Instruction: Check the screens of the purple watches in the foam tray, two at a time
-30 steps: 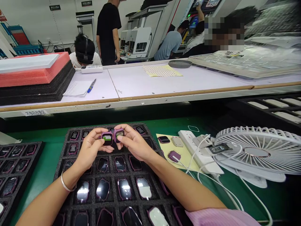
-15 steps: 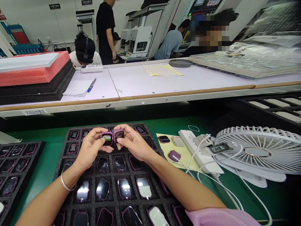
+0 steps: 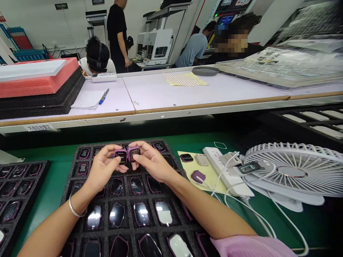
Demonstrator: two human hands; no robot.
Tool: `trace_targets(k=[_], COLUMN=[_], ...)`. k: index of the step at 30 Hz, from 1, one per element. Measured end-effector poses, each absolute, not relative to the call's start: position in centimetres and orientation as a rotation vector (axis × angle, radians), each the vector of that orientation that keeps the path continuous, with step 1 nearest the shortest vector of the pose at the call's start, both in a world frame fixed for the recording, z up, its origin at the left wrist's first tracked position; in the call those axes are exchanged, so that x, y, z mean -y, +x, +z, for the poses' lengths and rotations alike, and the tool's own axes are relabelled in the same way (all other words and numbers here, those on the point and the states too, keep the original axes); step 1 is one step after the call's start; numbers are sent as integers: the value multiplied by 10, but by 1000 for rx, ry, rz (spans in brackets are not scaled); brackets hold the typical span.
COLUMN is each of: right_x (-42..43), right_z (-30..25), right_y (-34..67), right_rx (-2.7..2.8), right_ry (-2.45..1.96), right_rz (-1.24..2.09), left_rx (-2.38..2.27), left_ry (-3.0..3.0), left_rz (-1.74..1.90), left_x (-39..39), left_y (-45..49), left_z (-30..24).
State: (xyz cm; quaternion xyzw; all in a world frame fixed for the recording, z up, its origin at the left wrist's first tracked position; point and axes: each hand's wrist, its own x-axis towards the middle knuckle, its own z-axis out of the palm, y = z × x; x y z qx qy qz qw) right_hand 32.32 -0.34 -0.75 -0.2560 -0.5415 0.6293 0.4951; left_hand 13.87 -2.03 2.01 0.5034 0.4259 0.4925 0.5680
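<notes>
Watches [image 3: 120,156] are held close together above the far half of a tray [image 3: 105,216], one pinched between thumb and fingers of the left hand [image 3: 101,169], the other gripped likewise in the right hand [image 3: 155,164]. Small text is shown on the left one's lit screen; the other screen is partly covered by a thumb. Whether the two cases touch cannot be told. More watches are bedded in the tray's compartments. To its right, yellow paper [image 3: 187,167], a power strip [image 3: 214,157] and a fan [image 3: 291,172] are set out on the green tabletop [image 3: 56,178].
</notes>
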Motion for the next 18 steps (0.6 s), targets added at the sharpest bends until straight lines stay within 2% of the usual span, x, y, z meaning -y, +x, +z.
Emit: trace_targets(k=[12,14,18], right_x=[3,2,4], right_z=[-7,-7,-6], right_y=[325,326,325], right_rx=[1300,1294,1310], right_ry=[-619,-625,-591], right_rz=[1492,1500,1577], left_rx=[-832,-652,-246], left_ry=[1154,1076,818], left_rz=[1177,1091,682], left_x=[28,45,94], left_y=[139,140,142], left_z=[30,41,64])
